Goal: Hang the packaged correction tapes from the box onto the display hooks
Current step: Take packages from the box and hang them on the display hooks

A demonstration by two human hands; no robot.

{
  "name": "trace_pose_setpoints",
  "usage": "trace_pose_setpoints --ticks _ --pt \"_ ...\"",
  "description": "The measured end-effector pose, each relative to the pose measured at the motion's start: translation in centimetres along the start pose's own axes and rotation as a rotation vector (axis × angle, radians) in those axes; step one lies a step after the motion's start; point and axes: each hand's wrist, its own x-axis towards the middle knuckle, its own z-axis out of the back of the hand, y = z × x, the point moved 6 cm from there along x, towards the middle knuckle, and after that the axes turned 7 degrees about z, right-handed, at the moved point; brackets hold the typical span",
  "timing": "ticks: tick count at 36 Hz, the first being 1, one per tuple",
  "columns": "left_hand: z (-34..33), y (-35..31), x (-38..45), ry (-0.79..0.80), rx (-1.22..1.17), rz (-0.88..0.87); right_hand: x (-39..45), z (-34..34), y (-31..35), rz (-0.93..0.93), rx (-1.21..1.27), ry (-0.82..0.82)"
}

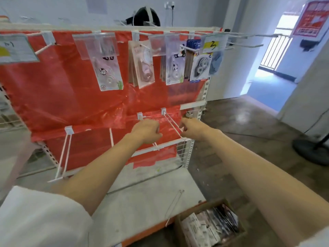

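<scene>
A red-backed display rack [58, 97] is seen with four groups of clear-packaged correction tapes [109, 72] hung along its top row. A cardboard box [210, 227] of packs is set at lower right. Both arms are stretched forward; the left hand [146, 130] is curled beside a lower hook [173, 126], the right hand [191, 127] pinching it.
</scene>
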Motion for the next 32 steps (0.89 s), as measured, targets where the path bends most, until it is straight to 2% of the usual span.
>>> trace_pose_setpoints --ticks 9,18,26,32 --pt "-3.9 -10.5 0.7 0.034 -0.026 -0.241 -6.4 -1.0 -7.6 -0.156 0.065 -0.039" --pt "-14.7 -21.2 3.6 0.251 -0.022 -0.308 -13.6 -6.6 -20.9 -0.404 0.184 0.032" --pt "-25.2 -26.6 5.1 0.392 -0.036 -0.236 -16.8 -16.4 -30.9 -0.504 0.366 0.106" --pt "-33.6 -28.1 5.1 0.570 0.017 -0.132 -19.3 -25.7 -35.5 -0.587 0.502 0.271"
